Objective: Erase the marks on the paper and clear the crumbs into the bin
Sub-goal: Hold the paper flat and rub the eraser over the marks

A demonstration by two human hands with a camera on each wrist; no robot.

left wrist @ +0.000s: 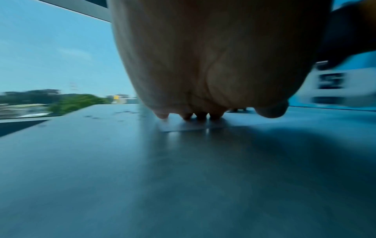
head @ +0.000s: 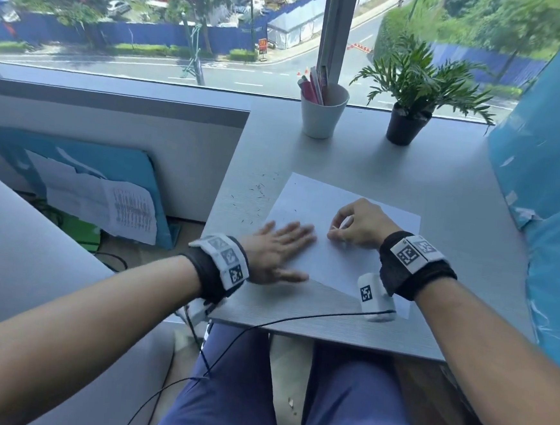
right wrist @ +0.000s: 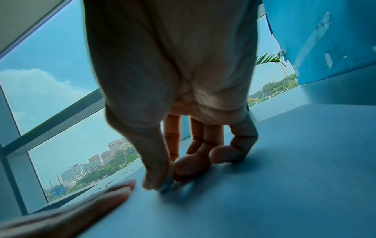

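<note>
A white sheet of paper [head: 319,208] lies tilted on the grey desk [head: 376,166]. My left hand [head: 279,246] lies flat with straight fingers on the sheet's left corner, pressing it down; its fingertips [left wrist: 200,116] touch the surface. My right hand [head: 354,226] pinches a small white eraser [right wrist: 167,183] between thumb and fingers, its tip down on the paper near the sheet's middle. Dark eraser crumbs [head: 256,197] are scattered on the desk left of the paper. No bin shows in any view.
A white cup with pens [head: 321,111] and a potted green plant [head: 411,98] stand at the back of the desk by the window. A blue covered panel [head: 555,187] borders the desk's right side. The desk's left edge drops to the floor.
</note>
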